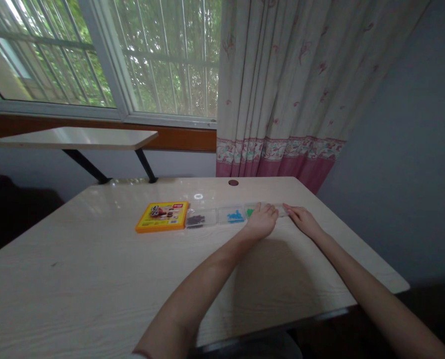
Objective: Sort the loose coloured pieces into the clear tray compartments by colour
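Note:
Several shallow clear plastic boxes stand in a row on the table. The one with dark pieces (196, 220) is at the left, then one with blue pieces (235, 216), then one with green pieces (249, 213). My left hand (262, 221) lies over the right part of the row, its bent fingers on the clear box and partly covering the green pieces. At the right end, the fingertips of my right hand (302, 219) grip the edge of the last clear box (282, 211). What that last box contains is hard to make out.
A flat yellow-orange box (163, 217) with a printed lid touches the row's left end. Behind are a raised white shelf (73, 137) on black legs, a round hole (233, 183) in the tabletop (106, 279), a curtain (278, 99) and a barred window.

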A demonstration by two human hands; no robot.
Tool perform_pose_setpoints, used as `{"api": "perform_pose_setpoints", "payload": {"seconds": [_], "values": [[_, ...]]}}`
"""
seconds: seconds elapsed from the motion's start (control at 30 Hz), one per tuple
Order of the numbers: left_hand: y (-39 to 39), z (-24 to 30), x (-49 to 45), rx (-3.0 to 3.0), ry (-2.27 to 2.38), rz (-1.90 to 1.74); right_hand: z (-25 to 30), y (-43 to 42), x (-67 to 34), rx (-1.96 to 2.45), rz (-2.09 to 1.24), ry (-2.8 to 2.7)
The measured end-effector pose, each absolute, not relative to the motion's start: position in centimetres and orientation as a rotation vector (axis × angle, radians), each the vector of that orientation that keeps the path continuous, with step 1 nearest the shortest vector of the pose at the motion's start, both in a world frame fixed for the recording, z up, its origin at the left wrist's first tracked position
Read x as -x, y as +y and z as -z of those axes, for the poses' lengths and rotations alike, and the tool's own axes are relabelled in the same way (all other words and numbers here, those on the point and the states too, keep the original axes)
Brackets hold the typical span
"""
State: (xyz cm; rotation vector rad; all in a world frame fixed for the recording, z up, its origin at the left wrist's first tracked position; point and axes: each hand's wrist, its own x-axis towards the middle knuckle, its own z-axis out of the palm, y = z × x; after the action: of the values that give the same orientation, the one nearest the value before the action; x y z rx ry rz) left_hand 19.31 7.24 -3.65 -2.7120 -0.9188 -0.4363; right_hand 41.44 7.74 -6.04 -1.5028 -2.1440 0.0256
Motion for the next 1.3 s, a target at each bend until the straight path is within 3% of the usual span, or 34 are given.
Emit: {"api": "perform_pose_setpoints", "payload": {"seconds": [0.43, 0.57, 0.73, 0.87, 1.1, 1.3], "values": [[6.4, 2.0, -16.4, 2.77, -0.944, 0.479, 5.3, 6.9, -41.2, 1.56, -0.086, -2.1], [7.3, -0.4, -9.1, 2.678, -1.298, 0.507, 5.3, 6.5, -41.6, 1.531, -0.013, -2.092], [9.7, -1.8, 5.6, 2.309, -2.056, 0.373, 4.3, 6.1, -40.8, 1.408, 0.232, -2.047], [10.0, -0.6, 14.9, 1.939, -2.566, 0.202, 2.1, 5.6, -35.3, 1.267, 0.204, -2.164], [7.9, 1.7, 16.2, 2.072, -2.634, 0.344, -1.2, 7.0, -18.2, 0.966, -0.109, -2.546], [7.0, 3.0, 15.1, 2.07, -2.485, 0.403, -1.4, 9.6, -8.3, 1.392, -0.201, -2.523]]}}
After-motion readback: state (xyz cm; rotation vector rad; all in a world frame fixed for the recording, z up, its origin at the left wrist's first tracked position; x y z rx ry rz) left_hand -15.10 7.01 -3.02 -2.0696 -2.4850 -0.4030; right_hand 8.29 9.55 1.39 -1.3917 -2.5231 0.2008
